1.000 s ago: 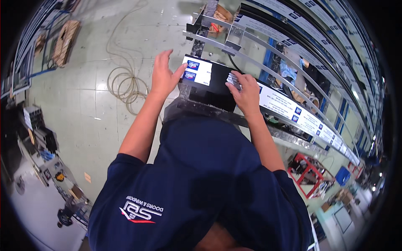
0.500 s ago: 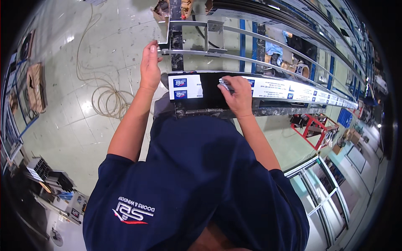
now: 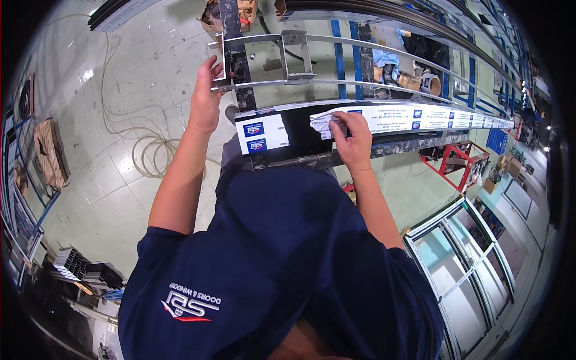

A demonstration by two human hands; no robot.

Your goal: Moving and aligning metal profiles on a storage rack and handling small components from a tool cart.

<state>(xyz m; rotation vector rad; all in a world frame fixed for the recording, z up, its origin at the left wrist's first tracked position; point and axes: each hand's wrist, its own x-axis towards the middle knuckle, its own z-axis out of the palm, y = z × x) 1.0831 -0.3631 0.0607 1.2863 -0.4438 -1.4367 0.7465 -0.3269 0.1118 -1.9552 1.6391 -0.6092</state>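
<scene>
A long dark profile (image 3: 297, 135) lies across a rack in front of me, covered in white printed protective film (image 3: 384, 120) with a bare black gap near its left end. Over this profile is my right hand (image 3: 354, 141), thumb and fingertips pinched at the torn film edge; what lies between them is hidden. A separate patch of film (image 3: 264, 133) covers the left end. My left hand (image 3: 206, 99) is at the near left corner of a thin silver metal frame (image 3: 264, 85), thumb and fingers closed around its end, the fingertips partly hidden.
Blue rack posts (image 3: 338, 60) and more long dark profiles (image 3: 384, 24) stand beyond. A coiled hose (image 3: 153, 156) lies on the floor at left. To the right are a red metal stand (image 3: 453, 168) and a glazed frame (image 3: 462, 276). A cardboard box (image 3: 51, 153) sits far left.
The view has shifted slightly. My right fingers, earlier around a shiny crumpled bit over the bare gap, have moved right to the torn edge. The silver frame's end sits slightly farther left with my left hand.
</scene>
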